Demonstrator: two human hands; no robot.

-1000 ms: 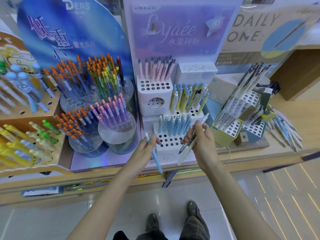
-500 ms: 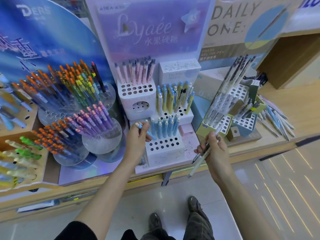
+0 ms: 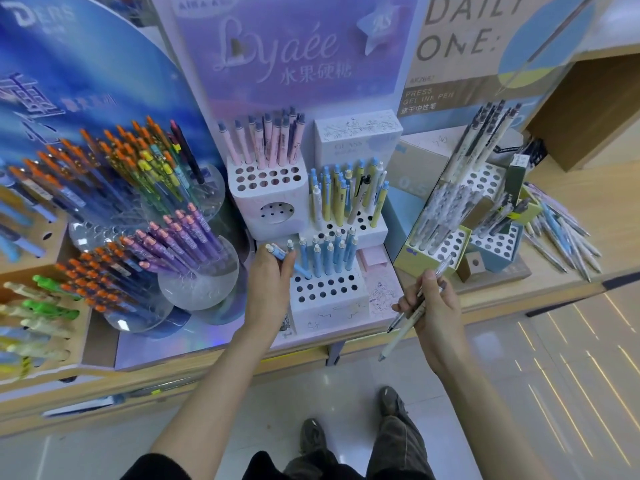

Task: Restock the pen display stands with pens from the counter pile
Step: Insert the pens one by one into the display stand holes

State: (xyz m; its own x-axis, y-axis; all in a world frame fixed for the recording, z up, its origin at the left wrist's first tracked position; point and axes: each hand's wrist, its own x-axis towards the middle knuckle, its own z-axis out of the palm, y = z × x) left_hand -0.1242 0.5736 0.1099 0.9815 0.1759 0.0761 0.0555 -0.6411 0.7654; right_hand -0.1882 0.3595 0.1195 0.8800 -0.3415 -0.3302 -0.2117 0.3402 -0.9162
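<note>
My left hand (image 3: 268, 285) pinches a blue pen (image 3: 289, 260) at the left side of the white stepped stand (image 3: 329, 306). The pen's tip points down toward the stand's lowest row of blue pens (image 3: 327, 254). My right hand (image 3: 434, 306) grips a small bundle of pale pens (image 3: 405, 320) in front of the counter edge, right of that stand. The loose pile of pens (image 3: 561, 237) lies on the counter at the far right.
A blue stand with round clear cups (image 3: 197, 282) of orange and purple pens is at the left. A green and blue box stand (image 3: 446, 247) with grey-white pens is right of centre. The wooden counter edge (image 3: 207, 362) runs below. My shoes are on the tiled floor.
My left hand has lifted the blue pen from near the counter edge up to the stand's left side. My right hand has drawn back to the right with its bundle. The view moved closer.
</note>
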